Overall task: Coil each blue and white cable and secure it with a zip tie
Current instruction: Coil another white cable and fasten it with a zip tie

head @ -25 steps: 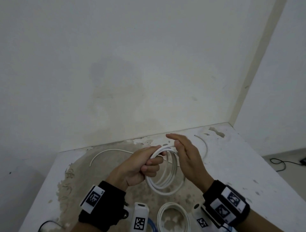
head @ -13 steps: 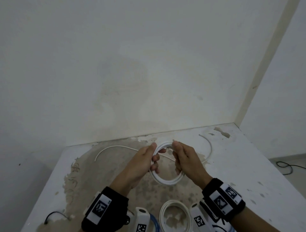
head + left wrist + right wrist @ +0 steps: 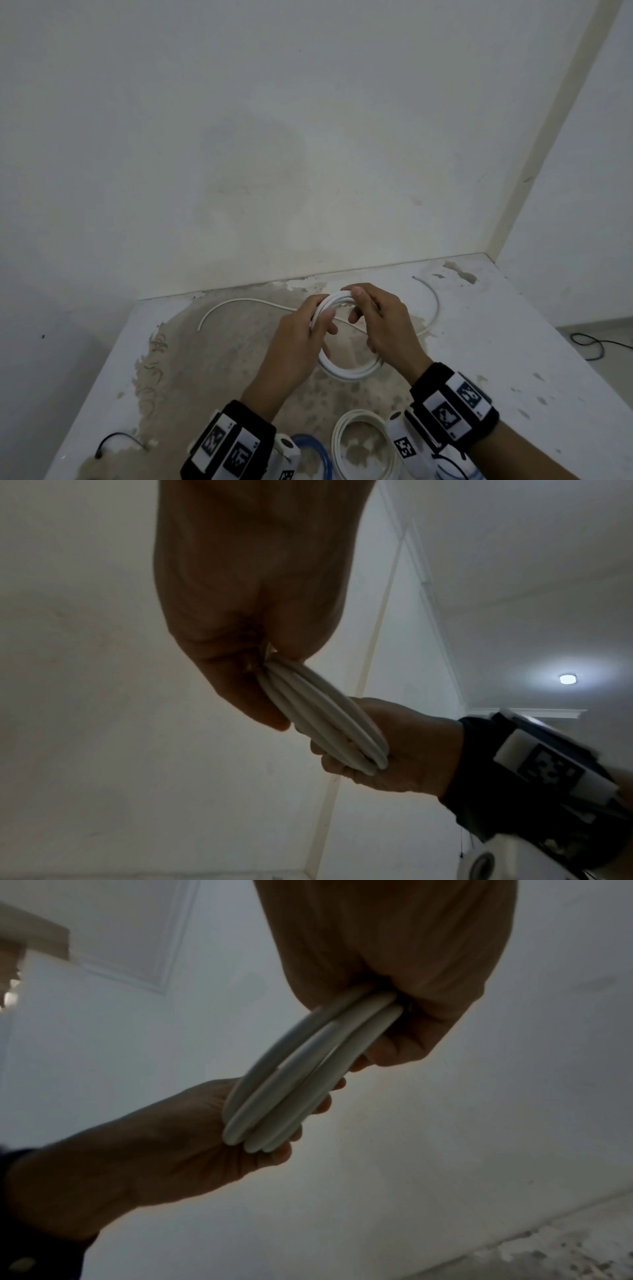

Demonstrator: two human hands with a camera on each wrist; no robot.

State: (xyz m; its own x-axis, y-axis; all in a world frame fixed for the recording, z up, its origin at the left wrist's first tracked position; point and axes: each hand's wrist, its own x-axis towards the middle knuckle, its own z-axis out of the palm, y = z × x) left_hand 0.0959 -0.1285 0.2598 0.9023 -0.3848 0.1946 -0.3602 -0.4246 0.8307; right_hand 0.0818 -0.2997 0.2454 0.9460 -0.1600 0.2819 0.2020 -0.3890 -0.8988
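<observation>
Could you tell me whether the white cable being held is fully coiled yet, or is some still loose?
Partly coiled: both hands grip several loops of the white cable, but loose lengths trail across the table.

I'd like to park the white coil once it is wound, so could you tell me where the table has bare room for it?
The right side of the table is bare, between the loose white cable tail and the right edge. The left strip is also free, between the other cable end and a small black cable. The near edge is crowded: a finished white coil and a blue coil lie below the wrists.
</observation>
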